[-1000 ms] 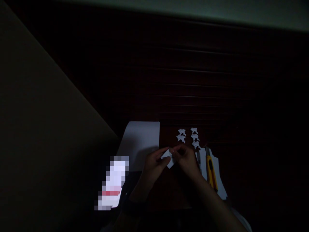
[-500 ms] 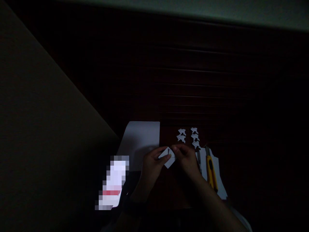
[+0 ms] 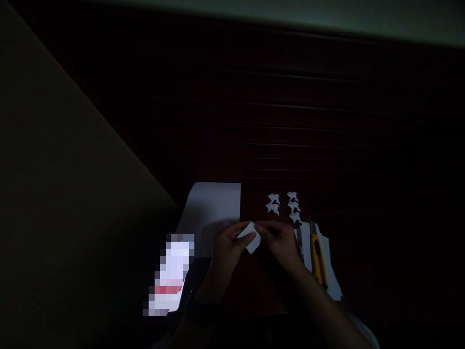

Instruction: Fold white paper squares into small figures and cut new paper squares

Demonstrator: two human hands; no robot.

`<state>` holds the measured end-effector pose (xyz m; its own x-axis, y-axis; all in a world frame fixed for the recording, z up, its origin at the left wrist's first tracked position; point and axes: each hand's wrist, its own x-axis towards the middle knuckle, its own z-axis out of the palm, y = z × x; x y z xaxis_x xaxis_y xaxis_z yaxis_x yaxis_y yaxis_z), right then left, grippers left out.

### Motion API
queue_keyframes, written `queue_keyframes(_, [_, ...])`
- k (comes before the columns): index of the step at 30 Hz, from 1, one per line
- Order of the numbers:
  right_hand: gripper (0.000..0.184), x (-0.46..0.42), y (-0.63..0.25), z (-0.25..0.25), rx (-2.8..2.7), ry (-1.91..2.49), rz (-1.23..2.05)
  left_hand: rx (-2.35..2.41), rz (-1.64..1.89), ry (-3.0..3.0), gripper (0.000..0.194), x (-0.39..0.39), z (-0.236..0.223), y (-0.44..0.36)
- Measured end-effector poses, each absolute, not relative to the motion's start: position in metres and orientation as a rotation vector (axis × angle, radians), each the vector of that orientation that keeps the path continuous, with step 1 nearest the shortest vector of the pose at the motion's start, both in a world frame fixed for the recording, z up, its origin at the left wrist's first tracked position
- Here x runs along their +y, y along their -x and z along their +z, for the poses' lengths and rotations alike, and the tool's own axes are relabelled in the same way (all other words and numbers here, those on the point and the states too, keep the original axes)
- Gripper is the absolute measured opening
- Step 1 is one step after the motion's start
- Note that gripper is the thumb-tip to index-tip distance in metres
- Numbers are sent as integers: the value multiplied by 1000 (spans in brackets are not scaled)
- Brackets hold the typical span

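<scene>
A small folded piece of white paper (image 3: 252,245) is held between both my hands, one corner pointing away from me. My left hand (image 3: 229,245) pinches its left side, with the thumb lying across the front. On the upper right edge, my right hand (image 3: 279,240) grips the paper between thumb and fingers. Just beyond my hands, several small folded paper figures (image 3: 293,206) lie in two columns on the dark table. The fingers behind the paper are partly hidden.
A large white paper sheet (image 3: 218,203) lies at the left. Nearer me is a lit, blurred phone screen (image 3: 170,274). At the right, a yellow utility knife (image 3: 318,259) rests on white paper sheets (image 3: 332,271), beside a slim grey object (image 3: 300,242). The scene is dim.
My right thumb and fingers have shifted slightly left over the top corner of the paper, and the open flap there now looks pressed flatter. My left hand has barely moved.
</scene>
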<state>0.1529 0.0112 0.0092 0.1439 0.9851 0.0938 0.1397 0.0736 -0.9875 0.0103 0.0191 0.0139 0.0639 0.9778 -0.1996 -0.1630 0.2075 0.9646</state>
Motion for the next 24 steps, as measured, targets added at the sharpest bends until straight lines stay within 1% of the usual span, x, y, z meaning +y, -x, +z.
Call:
queue_keyframes(6, [14, 13, -154, 6, -1168, 1330, 1025, 1101, 1088, -960, 36, 20, 10, -11])
queue_keyframes(12, [16, 15, -155, 5, -1115, 1344, 1086, 1098, 1041, -989, 37, 19, 18, -9])
queue_keyframes(16, [15, 15, -156, 6, -1147, 1349, 1098, 1146, 964, -1000, 34, 19, 22, -6])
queue_keyframes(24, [12, 14, -159, 2, -1224, 1345, 1091, 1152, 986, -1080, 29, 22, 15, -7])
